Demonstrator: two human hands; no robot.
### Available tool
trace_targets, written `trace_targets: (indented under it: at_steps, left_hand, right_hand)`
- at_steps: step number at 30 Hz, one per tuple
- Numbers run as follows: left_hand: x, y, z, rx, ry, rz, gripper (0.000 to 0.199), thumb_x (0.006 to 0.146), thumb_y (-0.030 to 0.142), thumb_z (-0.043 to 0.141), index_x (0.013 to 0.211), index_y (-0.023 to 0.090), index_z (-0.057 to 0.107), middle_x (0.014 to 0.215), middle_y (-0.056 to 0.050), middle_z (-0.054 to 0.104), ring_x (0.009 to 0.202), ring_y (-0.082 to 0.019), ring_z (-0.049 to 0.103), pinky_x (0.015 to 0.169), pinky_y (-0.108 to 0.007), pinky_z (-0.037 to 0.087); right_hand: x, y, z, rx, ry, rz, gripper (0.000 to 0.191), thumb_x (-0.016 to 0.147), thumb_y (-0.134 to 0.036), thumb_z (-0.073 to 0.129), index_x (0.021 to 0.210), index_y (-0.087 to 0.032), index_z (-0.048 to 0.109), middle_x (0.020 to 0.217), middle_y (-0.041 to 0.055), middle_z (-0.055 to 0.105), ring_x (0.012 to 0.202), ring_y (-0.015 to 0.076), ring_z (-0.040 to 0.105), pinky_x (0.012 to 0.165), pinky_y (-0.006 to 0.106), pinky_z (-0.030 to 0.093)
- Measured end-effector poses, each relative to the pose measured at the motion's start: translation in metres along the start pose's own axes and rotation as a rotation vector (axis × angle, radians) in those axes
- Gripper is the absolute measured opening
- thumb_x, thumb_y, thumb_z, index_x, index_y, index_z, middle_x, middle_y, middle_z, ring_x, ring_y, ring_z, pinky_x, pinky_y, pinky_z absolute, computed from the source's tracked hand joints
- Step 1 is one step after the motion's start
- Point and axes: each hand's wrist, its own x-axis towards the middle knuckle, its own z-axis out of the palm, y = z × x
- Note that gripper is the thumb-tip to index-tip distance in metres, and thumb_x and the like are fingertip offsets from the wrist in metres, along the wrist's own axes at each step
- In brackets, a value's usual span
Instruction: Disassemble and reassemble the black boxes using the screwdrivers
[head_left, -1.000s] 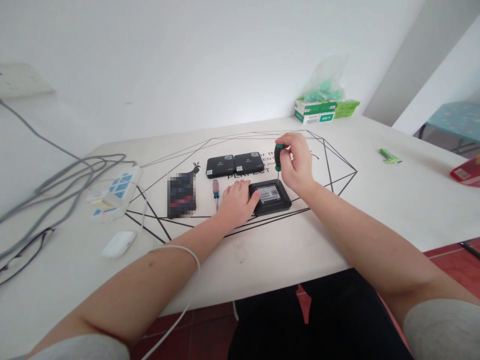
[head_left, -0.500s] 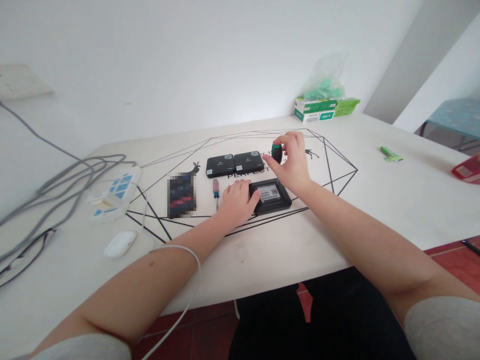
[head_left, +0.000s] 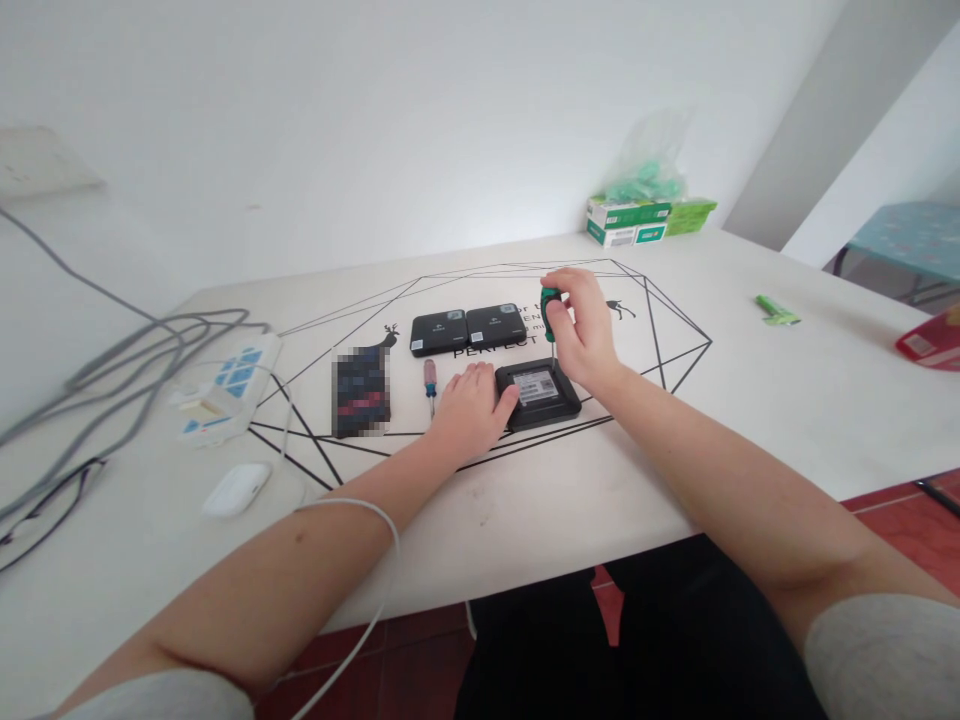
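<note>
A flat black box [head_left: 541,410] with a white label lies on the table, its underside apparently up. My left hand [head_left: 472,405] grips its left edge, thumb resting on the rim and fingers along the side. In my right hand [head_left: 589,335] is a green and black screwdriver [head_left: 551,315], held upright by the handle. Its shaft points down onto the far part of the box near the label; the tip is too small to make out. Two similar black boxes [head_left: 439,333] lie side by side behind. A second screwdriver [head_left: 430,378] with a clear, red and blue handle lies left of my left hand.
A pixelated dark item [head_left: 361,392] lies on the left. Further left are a white power strip [head_left: 232,385], grey cables [head_left: 142,375], a white case [head_left: 238,489] and glasses [head_left: 56,515]. Green boxes [head_left: 628,213] stand against the wall; a green wrapper [head_left: 777,311] lies right.
My right hand has turned slightly around the screwdriver handle, and more of the handle and shaft now shows. My left hand stays on the black box. The view has shifted a little.
</note>
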Motion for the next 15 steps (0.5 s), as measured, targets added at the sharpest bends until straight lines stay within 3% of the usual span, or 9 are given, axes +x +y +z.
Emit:
trace_targets:
  at_steps: [3, 5, 9, 15]
  left_hand:
    - [-0.009, 0.006, 0.001, 0.042, -0.035, -0.015, 0.07, 0.11, 0.056, 0.03, 0.151, 0.002, 0.047, 0.162, -0.032, 0.048, 0.158, -0.041, 0.04, 0.128, -0.057, 0.032]
    - [-0.015, 0.009, 0.001, 0.053, -0.051, -0.028, 0.082, 0.107, 0.067, 0.033, 0.154, 0.002, 0.045, 0.166, -0.033, 0.042, 0.16, -0.043, 0.035, 0.129, -0.059, 0.029]
    - [-0.019, 0.012, 0.002, 0.065, -0.084, -0.037, 0.104, 0.094, 0.083, 0.048, 0.16, 0.003, 0.038, 0.169, -0.034, 0.035, 0.162, -0.047, 0.029, 0.129, -0.06, 0.027]
    - [-0.017, 0.012, 0.001, 0.06, -0.077, -0.044, 0.103, 0.092, 0.081, 0.053, 0.16, 0.005, 0.038, 0.169, -0.034, 0.035, 0.161, -0.046, 0.031, 0.129, -0.06, 0.028]
  right_hand:
    - [0.001, 0.002, 0.004, -0.042, 0.009, 0.024, 0.032, 0.097, -0.047, 0.069, 0.12, -0.026, 0.063, 0.114, 0.0096, 0.058, 0.107, 0.0269, 0.063, 0.096, 0.051, 0.06]
    - [0.001, 0.005, 0.006, -0.053, -0.001, 0.033, 0.035, 0.094, -0.047, 0.074, 0.119, -0.026, 0.062, 0.11, 0.0079, 0.057, 0.103, 0.0264, 0.062, 0.094, 0.05, 0.06]
    - [-0.001, 0.007, 0.008, -0.04, 0.024, 0.019, 0.035, 0.095, -0.031, 0.067, 0.128, -0.028, 0.056, 0.112, 0.0074, 0.062, 0.101, 0.0247, 0.063, 0.09, 0.047, 0.06]
    - [-0.002, 0.003, 0.004, 0.017, 0.011, 0.037, 0.031, 0.1, -0.02, 0.045, 0.127, -0.028, 0.059, 0.115, 0.0072, 0.072, 0.105, 0.0245, 0.068, 0.098, 0.049, 0.06]
